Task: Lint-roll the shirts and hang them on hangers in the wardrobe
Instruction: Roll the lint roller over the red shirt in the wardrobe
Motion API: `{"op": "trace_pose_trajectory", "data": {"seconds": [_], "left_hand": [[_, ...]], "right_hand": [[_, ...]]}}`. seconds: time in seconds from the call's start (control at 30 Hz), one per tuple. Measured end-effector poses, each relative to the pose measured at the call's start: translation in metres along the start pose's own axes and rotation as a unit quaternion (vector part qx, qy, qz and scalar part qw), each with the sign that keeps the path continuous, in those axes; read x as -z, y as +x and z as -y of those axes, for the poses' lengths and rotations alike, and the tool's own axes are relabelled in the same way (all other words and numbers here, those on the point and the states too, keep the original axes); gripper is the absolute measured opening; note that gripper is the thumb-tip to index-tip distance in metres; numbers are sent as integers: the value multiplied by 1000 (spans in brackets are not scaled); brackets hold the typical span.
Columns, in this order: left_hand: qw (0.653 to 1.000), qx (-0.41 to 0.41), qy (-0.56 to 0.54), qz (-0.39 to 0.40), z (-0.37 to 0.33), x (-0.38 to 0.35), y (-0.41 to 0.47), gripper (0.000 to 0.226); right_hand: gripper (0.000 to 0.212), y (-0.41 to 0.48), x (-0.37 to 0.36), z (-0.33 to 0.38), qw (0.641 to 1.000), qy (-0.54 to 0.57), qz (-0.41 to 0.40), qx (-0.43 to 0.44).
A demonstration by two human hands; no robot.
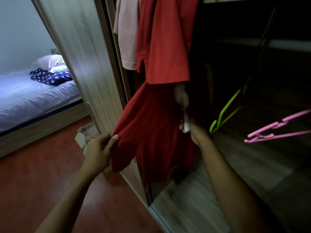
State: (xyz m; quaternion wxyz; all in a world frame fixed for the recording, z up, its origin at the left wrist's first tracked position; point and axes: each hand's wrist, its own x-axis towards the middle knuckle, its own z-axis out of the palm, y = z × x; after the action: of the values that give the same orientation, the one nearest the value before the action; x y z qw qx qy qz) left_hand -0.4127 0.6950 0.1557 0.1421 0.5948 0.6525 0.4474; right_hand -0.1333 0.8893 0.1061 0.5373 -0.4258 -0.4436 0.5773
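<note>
Grip of left hand (99, 148) pinches red shirt (148, 132); right hand (197, 135) curls round blurred lint roller (183, 101).

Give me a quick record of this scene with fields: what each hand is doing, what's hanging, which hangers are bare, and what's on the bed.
left hand: pinches the side edge of the red shirt, holding it out sideways
right hand: holds the lint roller, blurred, at the shirt's right edge
hanging: red shirt, with a pink shirt to its left; tops out of view
bare hangers: green hanger and pink hanger, right of the shirts
bed: star cloth and pillow on it
</note>
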Motion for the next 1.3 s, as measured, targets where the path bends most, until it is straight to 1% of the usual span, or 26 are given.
{"op": "trace_pose_trajectory", "data": {"seconds": [0.03, 0.07, 0.17, 0.2, 0.23, 0.27, 0.33, 0.4, 0.5, 0.57, 0.63, 0.7, 0.73, 0.77, 0.87, 0.93, 1.0, 1.07, 1.13, 1.17, 1.2, 1.3], "left_hand": [[1000, -2, 3, -1, -1, -1, 0, 23], [1000, -5, 5, -2, -2, -2, 0, 24], [1000, -14, 8, -7, -3, -3, 1, 28], [1000, -18, 12, -11, -3, -2, 1, 32], [1000, -19, 16, -14, -3, -1, 1, 35], [1000, -19, 19, -15, -3, -1, 0, 34], [1000, -16, 19, -16, -5, 1, -3, 26], [1000, -12, 20, -16, -5, 2, -5, 25], [1000, -16, 16, -19, -6, 4, -6, 38], [1000, -14, 10, -21, -6, 3, -4, 41], [1000, -14, 4, -28, -6, 3, -3, 41], [999, -17, 2, -35, -4, 3, 0, 41], [999, -20, 4, -38, -2, 3, 0, 41], [999, -20, 7, -39, 0, 3, 1, 40], [999, -22, 6, -32, 2, 3, 0, 39], [999, -26, 3, -32, 2, 2, -1, 45], [999, -27, -2, -35, 2, 0, -1, 47], [999, -19, -20, -36, 3, -1, -1, 49], [999, -10, -31, -43, 5, -1, 0, 50], [998, -11, -29, -51, 5, 0, 0, 50], [998, -13, -21, -61, 6, 2, 0, 47], [996, -13, -10, -93, 7, 6, 3, 28]], "right_hand": [[24, -19, -8, 8, 997, -62, 47, -16], [28, -33, -13, 9, 988, -107, 112, -23], [25, -61, -21, -6, 939, -168, 296, -55], [26, -65, -21, -12, 917, -188, 341, -81], [27, -66, -20, -16, 901, -200, 368, -109], [29, -67, -18, -16, 895, -199, 380, -127], [34, -61, -12, -21, 907, -171, 354, -152], [39, -49, -3, -25, 929, -138, 298, -169], [39, -28, 14, -35, 961, -45, 190, -195], [31, -16, 22, -43, 975, 45, 102, -192], [23, -2, 26, -54, 977, 111, -4, -184], [25, 7, 24, -62, 967, 139, -100, -189], [24, 8, 22, -66, 965, 133, -128, -188], [23, 8, 19, -71, 966, 117, -139, -183], [25, -11, 1, -100, 985, 15, -102, -136], [30, -33, -11, -130, 989, -75, -38, -122], [32, -58, -20, -161, 975, -146, 40, -160], [31, -81, -23, -182, 950, -205, 121, -204], [28, -95, -22, -189, 927, -235, 195, -218], [28, -96, -21, -188, 921, -239, 213, -222], [28, -95, -18, -186, 921, -233, 213, -228], [32, -79, -4, -179, 943, -163, 151, -250]]}}
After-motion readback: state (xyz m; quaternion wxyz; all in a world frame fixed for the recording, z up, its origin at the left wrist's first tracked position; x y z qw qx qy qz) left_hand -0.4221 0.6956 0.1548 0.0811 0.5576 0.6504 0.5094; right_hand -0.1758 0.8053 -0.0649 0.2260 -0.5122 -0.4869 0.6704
